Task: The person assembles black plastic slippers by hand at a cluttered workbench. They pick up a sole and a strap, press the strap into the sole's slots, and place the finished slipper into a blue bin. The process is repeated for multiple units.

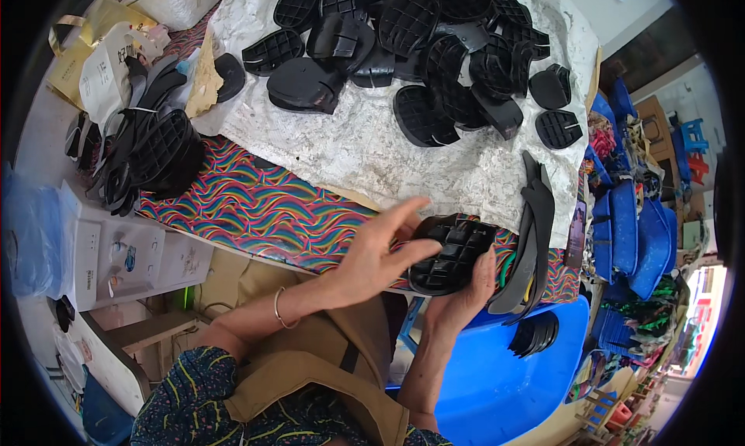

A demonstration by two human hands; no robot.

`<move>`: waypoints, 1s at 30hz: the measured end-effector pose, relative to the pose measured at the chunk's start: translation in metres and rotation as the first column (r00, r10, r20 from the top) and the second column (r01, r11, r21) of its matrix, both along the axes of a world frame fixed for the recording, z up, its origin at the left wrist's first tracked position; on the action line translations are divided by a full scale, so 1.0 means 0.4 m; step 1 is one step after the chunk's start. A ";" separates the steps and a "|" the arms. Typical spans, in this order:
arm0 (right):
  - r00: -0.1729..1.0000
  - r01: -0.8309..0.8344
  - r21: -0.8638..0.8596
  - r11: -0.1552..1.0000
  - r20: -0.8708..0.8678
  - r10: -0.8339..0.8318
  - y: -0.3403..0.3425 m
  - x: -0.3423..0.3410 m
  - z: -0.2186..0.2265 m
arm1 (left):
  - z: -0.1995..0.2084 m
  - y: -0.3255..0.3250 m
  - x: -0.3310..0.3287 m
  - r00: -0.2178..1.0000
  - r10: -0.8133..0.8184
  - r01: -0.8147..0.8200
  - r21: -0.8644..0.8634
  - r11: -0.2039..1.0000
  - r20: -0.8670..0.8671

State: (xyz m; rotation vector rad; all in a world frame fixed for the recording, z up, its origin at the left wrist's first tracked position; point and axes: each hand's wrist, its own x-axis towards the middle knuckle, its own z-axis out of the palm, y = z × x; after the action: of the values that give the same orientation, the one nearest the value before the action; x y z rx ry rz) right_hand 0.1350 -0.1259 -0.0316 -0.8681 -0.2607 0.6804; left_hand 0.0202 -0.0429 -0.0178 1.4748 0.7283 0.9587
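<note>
My right hand (469,289) grips a black shoe heel (454,252) from below and the right side, over the near edge of the table. A grid of ribs shows on the heel's upturned face. My left hand (380,252) reaches across from the left with its fingers stretched apart. Its thumb lies at the heel's ribbed face; the index finger extends past the far left edge. Long dark strips (531,229) hang over the table edge just right of the heel. Many more black heels (407,23) are heaped on the stained white sheet (341,155) beyond my hands.
A patterned tablecloth (256,202) covers the table front. Below right stands a blue tub (497,392) with a stack of black curved pieces (534,333). Bundled black soles (159,147) lie at the left, above a white drawer unit (116,252). Blue bins (636,229) line the right.
</note>
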 end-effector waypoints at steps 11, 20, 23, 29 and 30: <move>0.210 0.354 -0.264 0.897 0.957 0.199 -0.059 0.036 0.042 | 0.046 0.063 -0.042 0.880 0.075 0.340 0.732 0.590 -0.469; -0.185 0.270 -0.148 0.951 0.962 0.202 -0.017 0.097 0.012 | 0.024 0.083 -0.017 0.899 -0.056 0.376 0.702 0.604 -0.434; -0.186 0.264 -0.154 0.952 0.961 0.207 -0.017 0.103 0.006 | 0.012 0.085 -0.017 0.925 -0.069 0.337 0.721 0.605 -0.375; -0.292 0.357 -0.121 0.926 0.927 0.234 -0.022 0.095 -0.023 | 0.031 0.086 -0.005 0.907 -0.048 0.355 0.697 0.623 -0.419; -0.314 0.384 -0.117 0.916 0.916 0.248 -0.022 0.094 -0.027 | 0.033 0.087 -0.001 0.900 -0.055 0.366 0.682 0.633 -0.432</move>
State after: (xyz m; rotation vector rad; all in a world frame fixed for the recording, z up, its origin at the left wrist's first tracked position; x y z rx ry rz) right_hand 0.1727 -0.1347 -0.0422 -1.7477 -1.7518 -0.4822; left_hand 0.0196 -0.0082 -0.0048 2.4889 0.3847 0.8260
